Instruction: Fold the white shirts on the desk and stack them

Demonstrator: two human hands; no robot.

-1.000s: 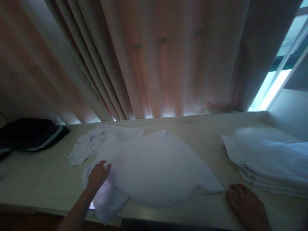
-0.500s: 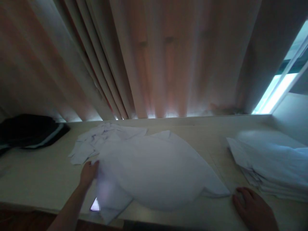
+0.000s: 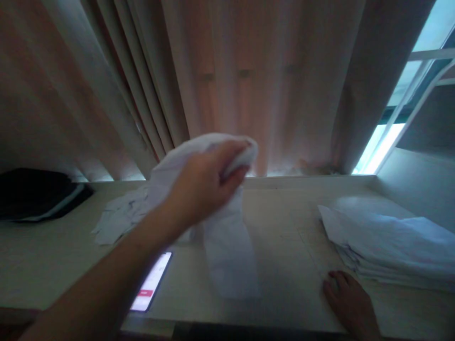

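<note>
A lit phone lies on the bench, beside the left forearm. The right hand rests there too, loosely curled, thumb and forefinger apart, near a white cloth stack. Beyond the phone, the left hand grips a white cloth, raised, bunched and drooping over the bench.

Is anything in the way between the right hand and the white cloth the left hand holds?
Nothing visible: only tabletop lies between the right hand and the white cloth hanging from the left hand. The phone lies to the cloth's left, the folded stack beyond the right hand.
</note>
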